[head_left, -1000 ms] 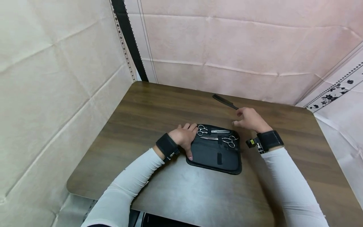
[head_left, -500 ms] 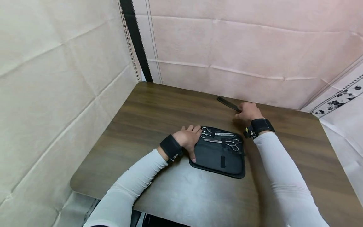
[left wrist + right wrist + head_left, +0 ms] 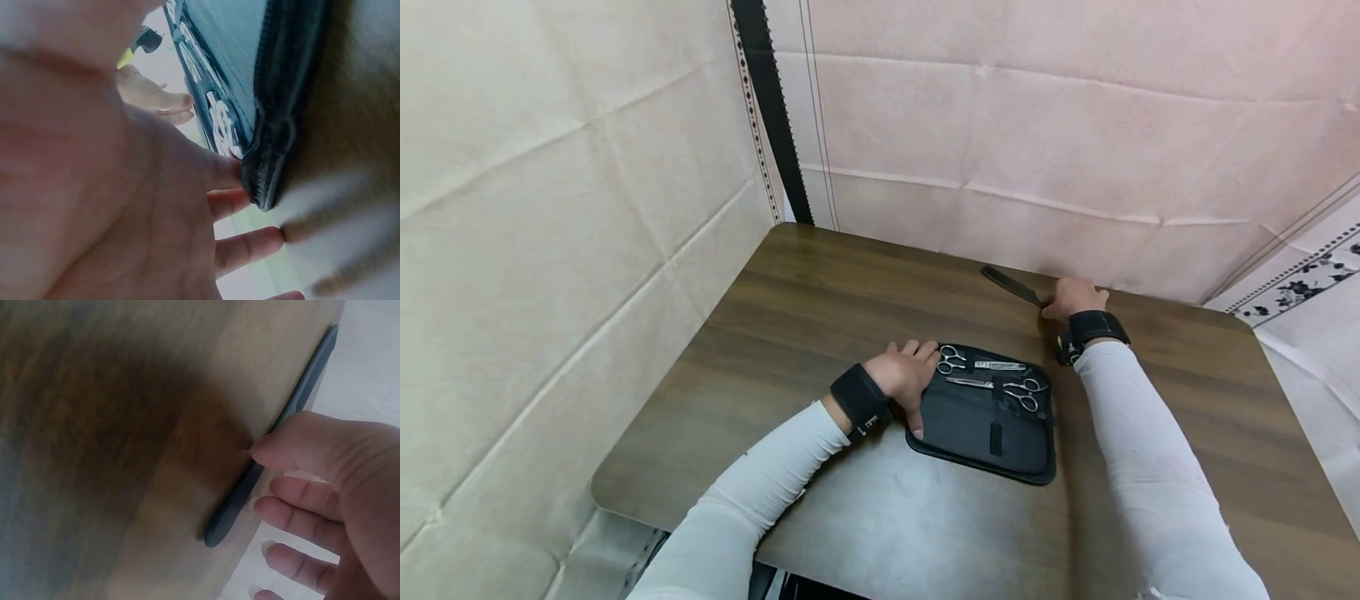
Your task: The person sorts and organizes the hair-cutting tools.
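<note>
A black comb (image 3: 1013, 286) lies near the back edge of the table, its handle toward my right hand (image 3: 1072, 300). In the right wrist view, my right thumb touches the comb (image 3: 232, 509), while the other fingers are loosely bent beside it with gaps showing. My left hand (image 3: 906, 379) rests on the left edge of an open black zip case (image 3: 958, 429), thumb at its near corner and fingers spread straight at the far corner. Two silver scissors lie in the case: the upper pair (image 3: 998, 365) and the lower pair (image 3: 973, 382), under straps.
The case sits on a brown wooden table (image 3: 850, 308) with rounded corners. Pale cloth walls (image 3: 1037, 142) stand behind the table and at both sides. A vacant strap (image 3: 996, 439) shows on the case's lower part.
My right hand has reached farther back, down to the comb's handle. The comb and case keep their places on the table; the head view has shifted slightly. My left hand stays on the case.
</note>
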The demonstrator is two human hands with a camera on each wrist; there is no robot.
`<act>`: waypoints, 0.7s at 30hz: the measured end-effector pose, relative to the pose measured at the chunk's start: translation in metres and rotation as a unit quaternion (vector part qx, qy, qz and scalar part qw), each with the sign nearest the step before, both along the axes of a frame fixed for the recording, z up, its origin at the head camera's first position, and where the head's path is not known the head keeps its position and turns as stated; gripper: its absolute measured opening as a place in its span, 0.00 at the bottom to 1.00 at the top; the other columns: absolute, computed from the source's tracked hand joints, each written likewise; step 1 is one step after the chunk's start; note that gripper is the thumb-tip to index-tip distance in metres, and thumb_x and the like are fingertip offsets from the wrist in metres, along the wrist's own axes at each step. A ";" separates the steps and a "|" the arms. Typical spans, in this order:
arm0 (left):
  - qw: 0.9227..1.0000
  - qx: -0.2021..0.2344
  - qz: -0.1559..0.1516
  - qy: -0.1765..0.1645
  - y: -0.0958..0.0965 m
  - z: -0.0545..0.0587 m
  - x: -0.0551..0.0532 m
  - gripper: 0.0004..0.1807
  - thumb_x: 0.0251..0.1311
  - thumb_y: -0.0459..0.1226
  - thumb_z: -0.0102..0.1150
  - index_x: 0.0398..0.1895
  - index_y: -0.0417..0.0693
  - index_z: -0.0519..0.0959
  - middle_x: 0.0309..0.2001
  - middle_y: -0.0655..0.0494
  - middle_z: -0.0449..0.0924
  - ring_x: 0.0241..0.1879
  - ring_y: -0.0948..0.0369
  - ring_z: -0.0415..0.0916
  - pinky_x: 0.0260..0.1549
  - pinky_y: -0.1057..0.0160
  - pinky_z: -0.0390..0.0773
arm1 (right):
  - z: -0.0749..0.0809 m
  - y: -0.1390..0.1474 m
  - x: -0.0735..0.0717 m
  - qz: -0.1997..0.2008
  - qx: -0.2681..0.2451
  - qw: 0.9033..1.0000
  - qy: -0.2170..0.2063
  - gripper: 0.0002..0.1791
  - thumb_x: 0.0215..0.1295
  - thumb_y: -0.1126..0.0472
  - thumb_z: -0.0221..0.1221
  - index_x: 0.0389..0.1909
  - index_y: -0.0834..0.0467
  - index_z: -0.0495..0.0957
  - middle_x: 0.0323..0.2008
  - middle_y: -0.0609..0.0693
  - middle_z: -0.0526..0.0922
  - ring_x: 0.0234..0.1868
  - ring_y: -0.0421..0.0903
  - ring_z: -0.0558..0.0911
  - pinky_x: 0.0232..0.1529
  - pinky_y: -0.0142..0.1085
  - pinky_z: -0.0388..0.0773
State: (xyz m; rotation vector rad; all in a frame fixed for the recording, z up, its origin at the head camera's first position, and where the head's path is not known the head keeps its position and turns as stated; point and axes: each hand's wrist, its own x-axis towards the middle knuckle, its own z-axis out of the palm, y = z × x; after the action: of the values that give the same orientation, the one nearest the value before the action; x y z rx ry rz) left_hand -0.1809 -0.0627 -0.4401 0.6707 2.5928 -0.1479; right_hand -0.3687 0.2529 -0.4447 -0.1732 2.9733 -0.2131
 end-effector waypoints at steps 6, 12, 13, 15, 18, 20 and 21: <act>1.000 -0.001 0.002 0.000 0.001 0.000 0.001 0.78 0.35 0.71 0.78 0.86 0.51 0.45 0.84 0.52 0.40 0.80 0.51 0.47 0.77 0.41 0.56 | 0.004 -0.005 0.000 -0.003 0.000 1.000 -0.017 0.12 0.58 0.60 0.67 0.34 0.66 0.81 0.39 0.65 0.82 0.47 0.67 0.75 0.56 0.68 0.63; 1.000 -0.006 0.001 0.002 0.001 0.000 0.000 0.78 0.35 0.72 0.78 0.86 0.51 0.44 0.85 0.52 0.39 0.80 0.51 0.47 0.77 0.41 0.55 | 0.003 -0.006 -0.002 0.006 0.002 1.000 -0.013 0.11 0.59 0.62 0.67 0.35 0.66 0.81 0.40 0.66 0.84 0.44 0.66 0.77 0.56 0.69 0.64; 1.000 -0.005 0.001 0.001 0.001 0.000 0.000 0.78 0.35 0.72 0.78 0.86 0.51 0.44 0.85 0.52 0.39 0.80 0.51 0.46 0.77 0.41 0.55 | 0.002 -0.007 -0.002 0.005 0.002 1.000 -0.014 0.11 0.59 0.62 0.67 0.35 0.66 0.82 0.40 0.67 0.84 0.44 0.66 0.77 0.56 0.69 0.63; 1.000 -0.004 0.001 -0.001 0.000 0.000 0.000 0.78 0.35 0.72 0.78 0.86 0.51 0.44 0.85 0.52 0.39 0.80 0.51 0.46 0.77 0.41 0.55 | 0.000 -0.007 -0.003 0.005 0.004 1.000 -0.012 0.10 0.59 0.62 0.67 0.35 0.66 0.82 0.42 0.67 0.84 0.45 0.66 0.77 0.56 0.69 0.64; 1.000 -0.003 0.001 -0.002 0.000 0.000 0.001 0.78 0.35 0.72 0.78 0.86 0.51 0.45 0.85 0.52 0.39 0.80 0.51 0.46 0.77 0.41 0.55 | -0.002 -0.008 -0.003 0.006 0.006 1.000 -0.011 0.09 0.58 0.62 0.66 0.34 0.65 0.82 0.44 0.68 0.84 0.45 0.66 0.78 0.56 0.69 0.64; 1.000 -0.003 0.002 -0.001 0.000 0.000 0.001 0.78 0.35 0.72 0.78 0.85 0.51 0.45 0.85 0.52 0.39 0.80 0.51 0.47 0.77 0.41 0.55 | -0.002 -0.009 -0.003 0.008 0.008 1.000 -0.008 0.08 0.58 0.62 0.65 0.33 0.65 0.82 0.44 0.68 0.84 0.45 0.65 0.78 0.56 0.68 0.65; 1.000 -0.003 0.002 0.000 0.000 0.000 0.001 0.78 0.35 0.72 0.78 0.85 0.51 0.45 0.84 0.52 0.39 0.80 0.51 0.47 0.77 0.41 0.55 | -0.003 -0.009 -0.003 0.009 0.007 1.000 -0.008 0.08 0.59 0.63 0.65 0.33 0.65 0.83 0.44 0.68 0.84 0.44 0.65 0.78 0.56 0.68 0.66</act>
State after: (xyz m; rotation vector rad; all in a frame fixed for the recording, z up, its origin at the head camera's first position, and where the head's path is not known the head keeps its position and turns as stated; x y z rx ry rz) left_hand -0.1803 -0.0631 -0.4402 0.6637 2.5929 -0.1533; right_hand -0.3719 0.2438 -0.4474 -0.1946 2.9551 -0.1904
